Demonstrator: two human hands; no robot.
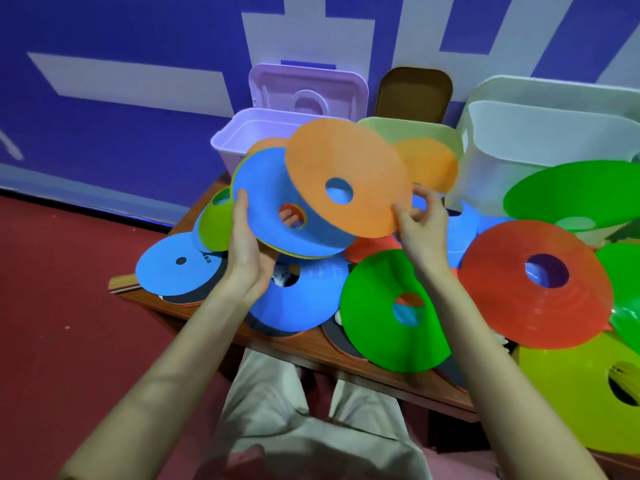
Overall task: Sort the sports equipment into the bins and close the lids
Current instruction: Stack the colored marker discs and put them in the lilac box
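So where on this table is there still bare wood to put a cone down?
Only the near table edge shows bare wood, a strip between the blue cone and the green cone. Elsewhere cones overlap up to the bins. The white bin on the right looks empty where its inside shows.

A single wide-angle head-worn view looks forward and steeply down from close above a low brown wooden table [304, 348] heaped with flat plastic disc cones. It faces a blue-and-white painted wall [114, 46], with straight edges bowed toward the frame's borders.
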